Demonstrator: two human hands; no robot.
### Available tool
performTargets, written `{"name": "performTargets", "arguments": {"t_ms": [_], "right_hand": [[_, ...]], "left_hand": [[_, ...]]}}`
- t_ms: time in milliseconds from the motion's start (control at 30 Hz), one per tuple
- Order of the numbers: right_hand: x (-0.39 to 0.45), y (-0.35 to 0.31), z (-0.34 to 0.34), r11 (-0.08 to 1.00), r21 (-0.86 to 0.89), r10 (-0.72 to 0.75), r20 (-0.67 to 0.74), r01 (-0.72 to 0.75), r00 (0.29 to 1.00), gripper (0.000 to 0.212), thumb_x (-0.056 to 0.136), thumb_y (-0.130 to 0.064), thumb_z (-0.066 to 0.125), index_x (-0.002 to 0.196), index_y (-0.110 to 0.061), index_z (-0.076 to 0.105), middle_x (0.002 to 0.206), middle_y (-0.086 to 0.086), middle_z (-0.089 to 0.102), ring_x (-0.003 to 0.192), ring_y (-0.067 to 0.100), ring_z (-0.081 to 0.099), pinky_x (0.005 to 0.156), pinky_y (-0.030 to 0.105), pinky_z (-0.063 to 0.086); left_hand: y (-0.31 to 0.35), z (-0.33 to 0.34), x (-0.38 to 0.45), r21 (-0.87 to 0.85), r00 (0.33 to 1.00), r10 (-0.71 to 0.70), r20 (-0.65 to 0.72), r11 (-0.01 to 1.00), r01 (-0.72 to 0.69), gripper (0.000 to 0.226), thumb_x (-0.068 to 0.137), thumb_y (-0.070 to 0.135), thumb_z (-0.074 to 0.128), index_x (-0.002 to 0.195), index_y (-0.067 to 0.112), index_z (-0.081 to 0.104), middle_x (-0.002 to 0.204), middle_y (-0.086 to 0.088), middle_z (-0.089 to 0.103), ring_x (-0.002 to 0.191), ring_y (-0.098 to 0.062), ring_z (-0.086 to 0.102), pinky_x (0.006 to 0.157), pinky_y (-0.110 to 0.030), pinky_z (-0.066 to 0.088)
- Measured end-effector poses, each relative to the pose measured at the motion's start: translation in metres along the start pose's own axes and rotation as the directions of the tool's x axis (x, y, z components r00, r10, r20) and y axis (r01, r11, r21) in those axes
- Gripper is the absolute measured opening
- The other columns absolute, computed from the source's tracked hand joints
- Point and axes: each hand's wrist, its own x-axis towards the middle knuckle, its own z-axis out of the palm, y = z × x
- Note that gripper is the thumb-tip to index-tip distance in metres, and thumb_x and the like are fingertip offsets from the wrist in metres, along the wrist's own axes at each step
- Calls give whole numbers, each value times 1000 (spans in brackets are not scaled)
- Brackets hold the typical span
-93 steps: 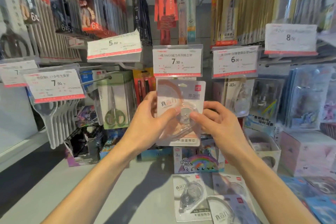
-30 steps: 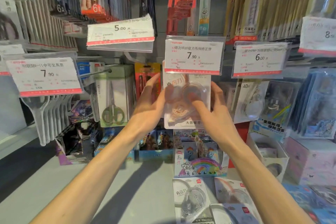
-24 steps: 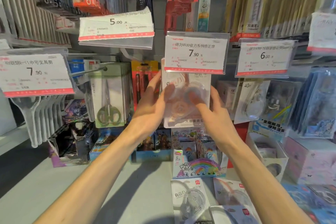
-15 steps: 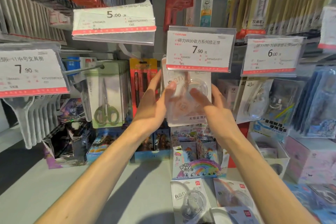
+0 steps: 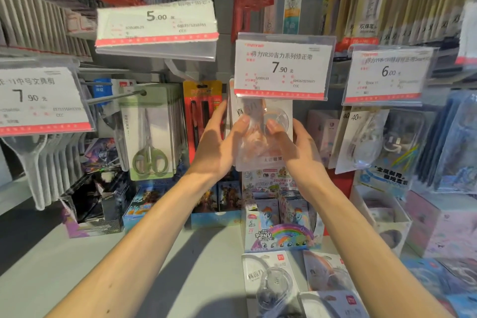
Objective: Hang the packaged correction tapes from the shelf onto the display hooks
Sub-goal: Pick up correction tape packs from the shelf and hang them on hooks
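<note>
A clear-blistered correction tape pack [image 5: 262,137] is raised upright just below the 7.90 price tag [image 5: 282,70]. My left hand [image 5: 219,142] holds its left edge, thumb on the front and fingers behind. My right hand [image 5: 291,144] pinches its right side, thumb on the blister. The pack's top edge and the hook are hidden behind the tag. Several more correction tape packs [image 5: 271,279] lie flat on the grey shelf [image 5: 77,266] at the lower right.
Green scissors packs [image 5: 149,137] hang on a hook to the left, red pen packs [image 5: 202,111] beside my left hand. Other tape packs [image 5: 361,137] hang to the right. Pony card boxes [image 5: 281,230] stand on the shelf under my hands.
Both hands have lifted the pack up and back, from in front of the tag to under it. Its top has gone behind the tag.
</note>
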Motion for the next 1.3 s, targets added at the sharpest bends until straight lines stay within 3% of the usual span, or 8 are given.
{"name": "performTargets", "arguments": {"t_ms": [167,300,433,633,833,933,1033,1300], "right_hand": [[-10,-5,-13,997,72,11,37,-14,999,61,88,-64,61,139,-37,44,104,-40,54,78,-34,56,64,-3,46],[-25,5,-31,990,139,22,-3,-21,1000,49,102,-37,62,147,-25,47,132,-10,67,117,-1,66,103,29,55],[-52,23,-52,983,179,54,-59,-43,997,29,97,-34,68,123,-21,65,111,4,79,102,19,76,93,39,61],[-97,51,-82,971,223,94,-47,-81,994,7,101,-14,64,101,-14,71,72,2,75,58,14,64,57,21,54],[-136,88,-112,977,127,168,45,-172,985,10,102,-10,63,97,-12,72,66,1,71,55,11,60,56,18,51],[-152,107,-123,971,61,225,83,-230,971,8,99,-12,66,94,-15,72,64,0,72,55,8,61,56,16,49],[-165,125,-133,962,-71,272,121,-265,955,11,98,-6,67,93,-15,72,62,-6,71,56,1,62,58,13,49],[-184,138,-135,898,-297,364,89,-324,927,15,90,-8,73,90,-23,74,77,4,75,68,4,64,72,19,51]], "left_hand": [[2,-5,-8,37,996,27,-79,999,-24,57,102,34,61,152,15,42,148,2,56,133,-7,54,112,-32,45],[-4,-13,-35,15,987,40,-157,999,-38,40,101,16,64,139,15,54,123,9,64,103,19,59,91,-8,48],[-12,-19,-63,-88,980,-62,-187,995,46,26,99,10,65,122,20,62,114,6,70,107,-10,68,96,-35,57],[-21,1,-118,-118,988,-117,-99,987,105,16,97,8,68,100,23,69,90,11,73,80,-9,70,71,-22,56],[-38,63,-168,42,914,-338,225,940,338,12,96,18,69,89,28,72,78,11,70,67,-7,63,58,-18,52],[-50,91,-181,302,850,-373,372,915,269,10,92,32,62,92,32,72,89,18,71,85,3,63,73,-16,53],[-60,110,-185,460,824,-317,469,884,79,10,95,29,66,101,23,72,104,3,66,103,-16,58,96,-36,47],[-74,119,-181,612,813,-307,494,787,-75,28,95,48,63,109,24,69,106,8,53,110,-14,44,98,-30,38]]}}
